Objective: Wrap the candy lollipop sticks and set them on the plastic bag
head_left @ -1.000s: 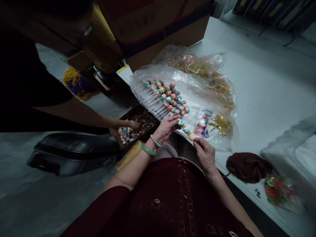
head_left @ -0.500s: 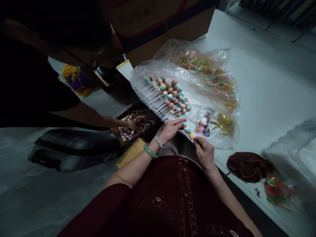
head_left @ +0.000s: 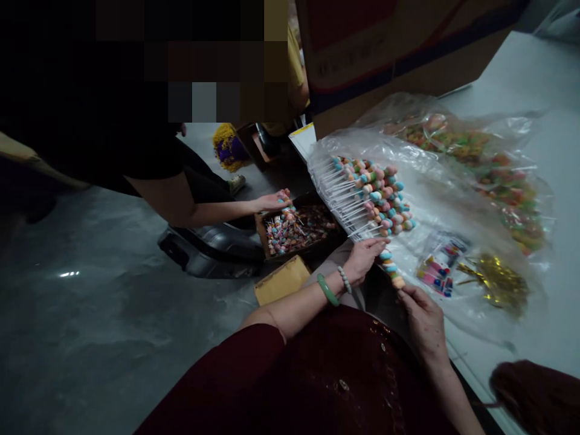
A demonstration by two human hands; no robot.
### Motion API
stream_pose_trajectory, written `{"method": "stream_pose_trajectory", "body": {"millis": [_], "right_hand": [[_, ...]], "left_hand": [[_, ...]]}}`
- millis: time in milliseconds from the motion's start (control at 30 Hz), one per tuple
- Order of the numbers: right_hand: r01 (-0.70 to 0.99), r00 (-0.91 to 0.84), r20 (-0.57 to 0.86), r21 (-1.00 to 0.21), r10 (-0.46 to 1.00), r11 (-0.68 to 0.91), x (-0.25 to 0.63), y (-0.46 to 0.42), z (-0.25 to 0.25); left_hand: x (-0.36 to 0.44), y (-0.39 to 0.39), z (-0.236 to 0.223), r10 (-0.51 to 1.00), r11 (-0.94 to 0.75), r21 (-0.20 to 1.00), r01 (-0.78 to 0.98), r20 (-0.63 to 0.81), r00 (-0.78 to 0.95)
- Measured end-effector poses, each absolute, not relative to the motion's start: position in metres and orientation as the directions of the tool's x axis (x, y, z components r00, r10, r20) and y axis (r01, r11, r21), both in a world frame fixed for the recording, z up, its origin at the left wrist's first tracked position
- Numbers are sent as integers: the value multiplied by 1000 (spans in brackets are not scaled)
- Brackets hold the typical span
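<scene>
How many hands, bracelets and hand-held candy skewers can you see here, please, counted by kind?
Person's hands: 2 (left hand, right hand)
Co-worker's hands: 1 (co-worker's hand)
Bracelets: 2 (green bangle, beaded bracelet)
Hand-held candy skewers: 1 (candy skewer)
Total: 6

This site is a small packing workroom, of the workshop or storeroom type rather than a domestic room. The floor is bare grey concrete [head_left: 90, 314], with no covering. The main work surface is a long white-topped table [head_left: 534, 78], and it carries clear plastic bags [head_left: 453, 127] of candy skewers [head_left: 371, 196]. A large corrugated cardboard carton [head_left: 399, 60] stands directly beside the table. Bulk stock sits in a shallow tray of lollipops [head_left: 299, 235] at the table edge, near a kraft paper envelope [head_left: 281, 279]. A second person [head_left: 181, 202] bends over the tray, indicating shared manual work
</scene>
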State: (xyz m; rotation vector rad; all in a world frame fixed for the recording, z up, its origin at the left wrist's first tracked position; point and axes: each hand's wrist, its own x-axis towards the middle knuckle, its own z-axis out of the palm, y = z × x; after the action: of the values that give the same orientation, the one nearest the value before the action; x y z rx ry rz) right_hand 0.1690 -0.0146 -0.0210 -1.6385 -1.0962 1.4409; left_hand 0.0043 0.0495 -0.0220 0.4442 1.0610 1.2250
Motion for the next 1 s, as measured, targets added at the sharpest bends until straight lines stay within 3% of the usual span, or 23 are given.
{"method": "stream_pose_trajectory", "body": {"millis": [133, 300, 567, 767, 867, 1000], "right_hand": [[106, 7, -497, -862, 867, -495, 163, -16, -20], [222, -14, -433, -880, 901, -420, 166, -11, -30], [96, -8, -502, -861, 865, -499, 169, -7, -42], [17, 2, -561, -827, 828, -561, 158, -6, -18], [16, -12, -572, -820, 820, -572, 155, -5, -16], [148, -33, -532, -840, 846, -522, 159, -6, -23]], "left_hand": [[5, 48, -18, 872, 420, 649, -635, -482, 85], [10, 46, -16, 877, 405, 668, -625, -476, 60], [13, 50, -14, 847, 427, 637, -643, -530, 37], [-3, 60, -8, 785, 552, 426, -716, -555, 275], [-8, 62, -7, 777, 582, 434, -687, -545, 314], [-7, 62, -11, 721, 643, 372, -669, -588, 365]]}}
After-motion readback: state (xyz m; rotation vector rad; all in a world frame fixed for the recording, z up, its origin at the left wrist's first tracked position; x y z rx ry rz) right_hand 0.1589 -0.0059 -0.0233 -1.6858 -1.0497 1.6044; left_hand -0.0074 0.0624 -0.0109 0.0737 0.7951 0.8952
